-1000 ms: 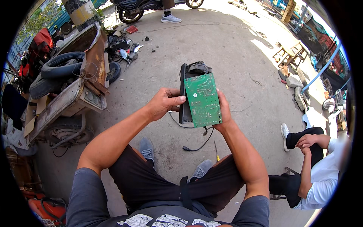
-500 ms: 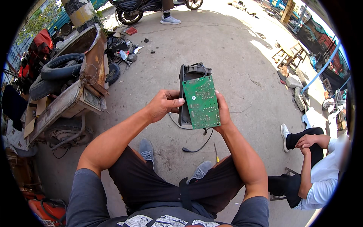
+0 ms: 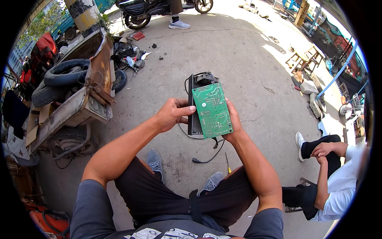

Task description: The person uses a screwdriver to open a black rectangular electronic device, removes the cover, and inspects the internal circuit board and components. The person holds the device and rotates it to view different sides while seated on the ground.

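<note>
A green circuit board (image 3: 213, 110), its soldered side up, lies aslant over a black casing (image 3: 195, 126). My left hand (image 3: 173, 114) grips the casing's left edge, its thumb on top beside the board and its fingers underneath. On the other side, my right hand (image 3: 233, 121) is wrapped around the right edge of the board and casing; most of its fingers are hidden below. At the casing's far end sits a dark part with a wire. A black cable with a plug (image 3: 196, 160) hangs beneath, its plug near the ground between my feet.
A screwdriver with a yellow handle (image 3: 229, 169) stands near my right shoe. Left is a rusty cart (image 3: 85, 99) holding tyres (image 3: 67, 73). A seated person (image 3: 330, 175) is close on my right. Farther off are a motorbike (image 3: 151, 10) and a wooden stool (image 3: 304, 59).
The board and casing have come slightly nearer to me and tilted, so light falls differently on the board. Both hands keep their grip.
</note>
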